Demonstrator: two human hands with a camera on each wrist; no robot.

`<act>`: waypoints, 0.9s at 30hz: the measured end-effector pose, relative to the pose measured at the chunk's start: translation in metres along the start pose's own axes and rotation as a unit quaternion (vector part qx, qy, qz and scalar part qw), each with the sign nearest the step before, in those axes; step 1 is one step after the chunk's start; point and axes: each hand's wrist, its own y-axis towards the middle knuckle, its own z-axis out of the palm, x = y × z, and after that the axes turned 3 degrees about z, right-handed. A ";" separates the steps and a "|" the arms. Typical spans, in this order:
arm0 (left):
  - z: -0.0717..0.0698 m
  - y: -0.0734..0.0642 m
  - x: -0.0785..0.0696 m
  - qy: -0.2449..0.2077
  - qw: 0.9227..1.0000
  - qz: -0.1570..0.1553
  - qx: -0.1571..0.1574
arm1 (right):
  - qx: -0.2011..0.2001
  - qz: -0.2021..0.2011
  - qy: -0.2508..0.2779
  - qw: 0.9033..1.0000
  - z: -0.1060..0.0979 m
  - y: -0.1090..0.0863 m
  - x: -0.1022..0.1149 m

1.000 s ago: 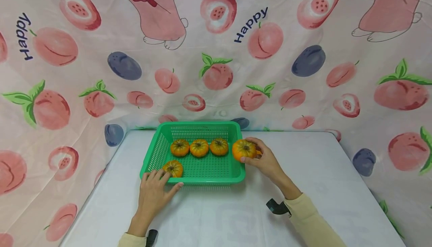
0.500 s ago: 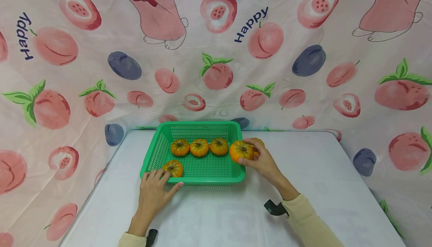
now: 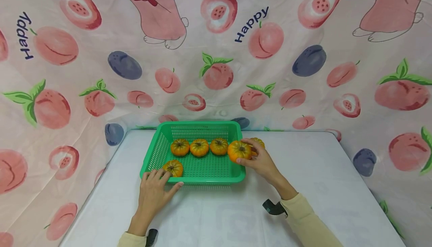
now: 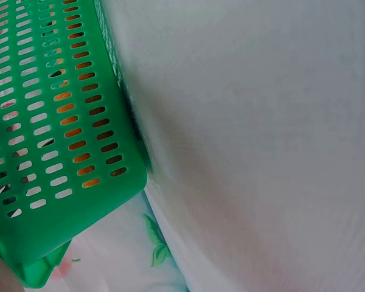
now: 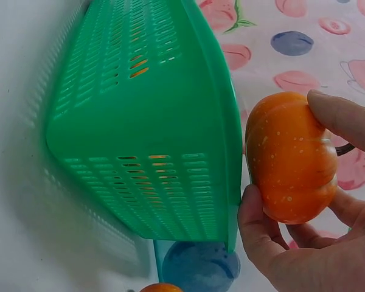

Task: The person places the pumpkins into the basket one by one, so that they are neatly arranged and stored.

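In the head view, my right hand [image 3: 263,164] holds a small orange pumpkin [image 3: 239,151] between thumb and fingers, over the right rim of a green plastic basket [image 3: 202,180]. The right wrist view shows this pumpkin [image 5: 292,158] sideways, its dark stem toward the palm, with the basket's perforated wall [image 5: 146,115] beside it. My left hand [image 3: 153,190] grips the front left rim, fingers bent over it and thumb spread along the front. Near those fingers lies one pumpkin [image 3: 173,168] inside the basket; three more pumpkins [image 3: 199,147] sit in a row at its back.
Behind my right hand another pumpkin [image 3: 258,142], partly hidden, is outside the basket on the white table [image 3: 229,217]. A fruit-printed cloth [image 3: 216,52] hangs behind the table. Dark wrist cameras [image 3: 274,207] stick out at both cuffs.
My right hand has moved slightly left with its pumpkin, further over the basket's right rim. The pumpkin behind it shows more now. My left hand and the basket have stayed put.
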 end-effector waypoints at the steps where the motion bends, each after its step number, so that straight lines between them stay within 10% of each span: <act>1: 0.000 0.000 0.000 0.000 1.000 0.000 0.000 | 0.000 0.001 0.001 1.000 0.000 0.000 0.001; 27: 0.001 -0.001 0.001 -0.004 1.000 -0.002 0.005 | 0.027 0.013 0.008 1.000 0.012 0.005 0.013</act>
